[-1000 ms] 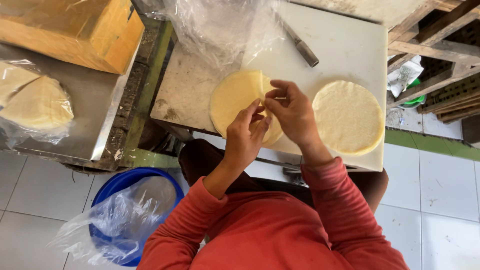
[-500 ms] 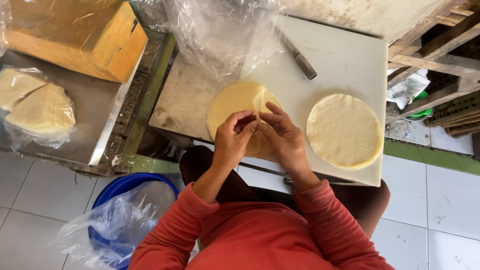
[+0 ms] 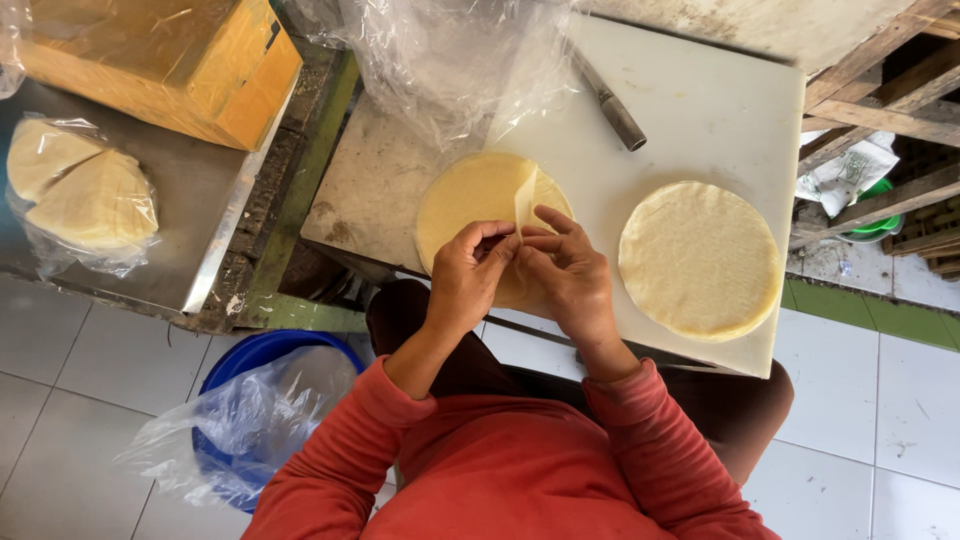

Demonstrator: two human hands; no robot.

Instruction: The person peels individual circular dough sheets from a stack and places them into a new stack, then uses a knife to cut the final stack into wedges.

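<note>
Nearest, at lower left, a blue round plastic bucket (image 3: 245, 365) lined with a clear bag stands on the tiled floor. Just beyond it the left hand (image 3: 468, 275) and right hand (image 3: 567, 275) meet fingertip to fingertip, pinching the lifted edge of a thin pale-yellow round wrapper sheet (image 3: 470, 200) that lies on the white cutting board (image 3: 700, 110), a second pale round stack (image 3: 700, 258) to its right. Farther off lie a grey metal-handled knife (image 3: 615, 110) and crumpled clear plastic (image 3: 450, 60); far left, an orange-brown cardboard box (image 3: 170, 60).
</note>
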